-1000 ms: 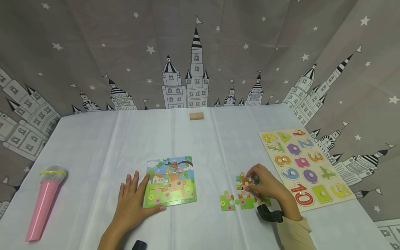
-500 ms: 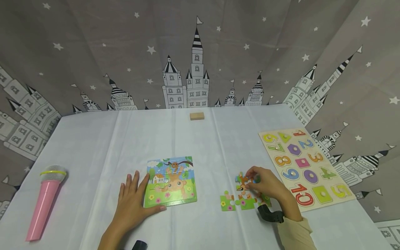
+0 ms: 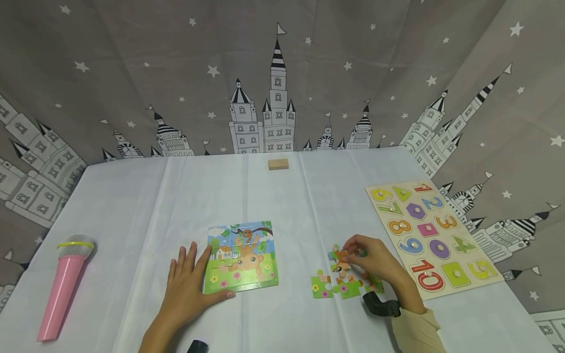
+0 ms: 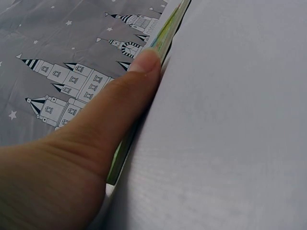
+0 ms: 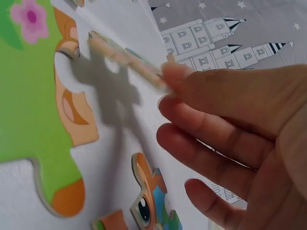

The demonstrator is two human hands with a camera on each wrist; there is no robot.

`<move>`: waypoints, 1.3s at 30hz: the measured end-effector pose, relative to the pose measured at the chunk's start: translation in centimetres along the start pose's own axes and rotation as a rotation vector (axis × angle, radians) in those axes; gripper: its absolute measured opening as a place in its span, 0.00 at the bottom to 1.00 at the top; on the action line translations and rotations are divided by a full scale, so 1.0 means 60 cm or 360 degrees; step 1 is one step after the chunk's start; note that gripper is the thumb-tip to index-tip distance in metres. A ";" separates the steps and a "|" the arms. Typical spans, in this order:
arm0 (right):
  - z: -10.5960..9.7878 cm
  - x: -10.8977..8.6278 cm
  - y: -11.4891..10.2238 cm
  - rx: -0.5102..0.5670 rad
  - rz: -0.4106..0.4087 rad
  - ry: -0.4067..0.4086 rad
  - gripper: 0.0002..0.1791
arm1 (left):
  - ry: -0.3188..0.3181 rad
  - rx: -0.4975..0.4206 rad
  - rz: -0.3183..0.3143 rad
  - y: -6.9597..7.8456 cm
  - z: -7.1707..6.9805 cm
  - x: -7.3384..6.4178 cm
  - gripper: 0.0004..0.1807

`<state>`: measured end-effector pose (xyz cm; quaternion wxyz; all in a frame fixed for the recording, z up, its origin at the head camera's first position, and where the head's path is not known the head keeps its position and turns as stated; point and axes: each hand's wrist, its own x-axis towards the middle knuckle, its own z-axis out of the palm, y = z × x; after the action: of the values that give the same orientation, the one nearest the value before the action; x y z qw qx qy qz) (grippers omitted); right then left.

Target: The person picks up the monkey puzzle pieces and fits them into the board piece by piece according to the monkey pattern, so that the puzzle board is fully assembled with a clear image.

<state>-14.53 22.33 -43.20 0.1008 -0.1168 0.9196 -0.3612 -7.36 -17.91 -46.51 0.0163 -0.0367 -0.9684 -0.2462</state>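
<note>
My left hand [image 3: 185,284] lies with fingers spread at the left and near edges of an assembled monkey jigsaw puzzle [image 3: 243,260]. In the left wrist view, the thumb [image 4: 120,96] lies along the puzzle's green edge. At the right, my right hand [image 3: 372,257] is over a loose cluster of jigsaw pieces [image 3: 347,288]. The right wrist view shows a jigsaw piece [image 5: 127,60] pinched between thumb and index finger, raised and tilted, casting a shadow on the cloth. A large green piece with a pink flower [image 5: 24,91] lies below it. My hand partly hides the cluster.
A wooden number puzzle board [image 3: 434,235] lies right of my right hand. Far left is a pink toy microphone [image 3: 64,289]. A small wooden block [image 3: 278,164] sits at the table's back edge, before a grey castle-print curtain [image 3: 335,63].
My right hand has shifted slightly left over the loose pieces, and some of those under it have moved slightly left. The left hand and the assembled puzzle have stayed in place.
</note>
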 end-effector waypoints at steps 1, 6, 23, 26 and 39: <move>0.001 0.000 0.001 0.0010 -0.0016 0.0009 0.10 | 0.0000 0.0000 0.0000 0.000 0.000 0.000 0.61; 0.002 0.001 0.002 0.0057 -0.0069 0.0026 0.11 | 0.0010 0.0002 0.0005 0.000 0.001 0.000 0.61; 0.000 -0.002 -0.008 0.0212 0.0031 -0.0013 0.14 | 0.0031 0.0000 0.0015 -0.001 0.002 -0.001 0.61; 0.003 -0.001 -0.012 0.0301 0.0014 -0.0026 0.14 | 0.0041 0.0007 0.0019 -0.001 0.002 -0.002 0.60; 0.062 0.018 -0.053 0.0499 -0.0121 -0.0172 0.10 | 0.0007 0.0004 0.0002 0.001 -0.002 0.000 0.61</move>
<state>-14.11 17.38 -43.81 0.1535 -0.1535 0.8401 -0.4971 -7.36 -17.90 -46.39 0.0185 -0.0366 -0.9687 -0.2449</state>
